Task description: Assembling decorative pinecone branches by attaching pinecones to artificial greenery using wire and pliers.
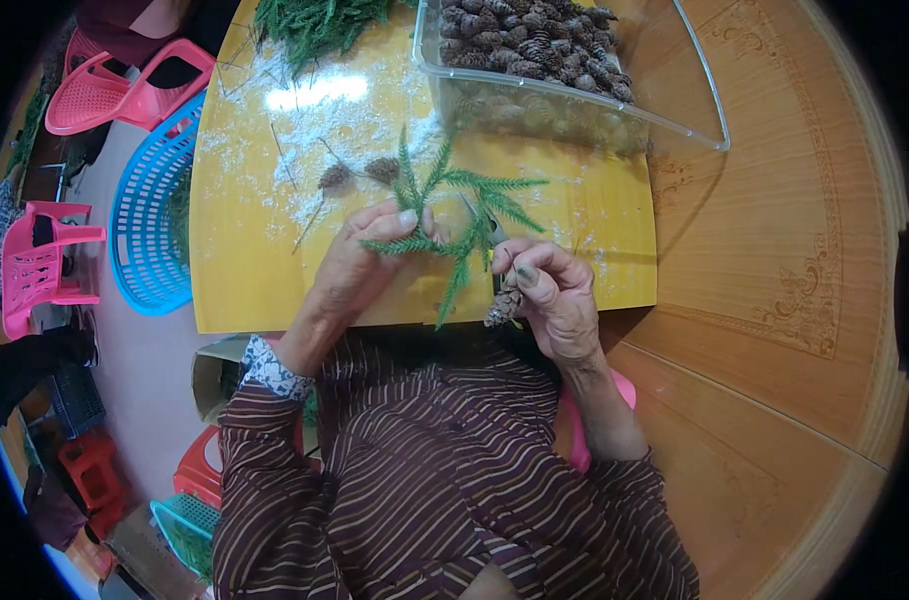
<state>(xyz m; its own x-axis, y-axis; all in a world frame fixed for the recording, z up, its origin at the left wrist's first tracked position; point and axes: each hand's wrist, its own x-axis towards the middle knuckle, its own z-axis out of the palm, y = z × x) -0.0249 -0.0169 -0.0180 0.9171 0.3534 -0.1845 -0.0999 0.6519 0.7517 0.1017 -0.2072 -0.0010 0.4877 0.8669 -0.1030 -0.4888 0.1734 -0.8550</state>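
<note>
Head view shows me both bare hands working over a yellow board point(274, 270) that lies on a wooden table point(774, 250), and I place everything else against that board. My left hand point(359, 265) sits at the board's near edge, fingers closed in a pinch on a green fir sprig point(454, 215), thumb pressed on one of its side shoots. The sprig fans out over the middle of the board, its stem running down toward the near edge. My right hand point(554, 295) is just to the right of the left, also at the near edge, closed around a small brown pine cone point(504, 303) that hangs below the fingers, touching the lower end of the sprig — a thin grey piece shows between the thumb and the sprig, but I cannot tell what it is. Two loose cones point(359, 173) lie on the board beyond the hands, in a scatter of white powder point(314, 130) that covers its far half. At the board's far right corner stands a clear plastic tub point(674, 120) heaped with more cones, partly off the board on the table. A bunch of green branches point(319, 25) lies at the far edge. Left of the board, off the table, are a blue basket point(149, 220) and pink plastic chairs point(44, 265).
</note>
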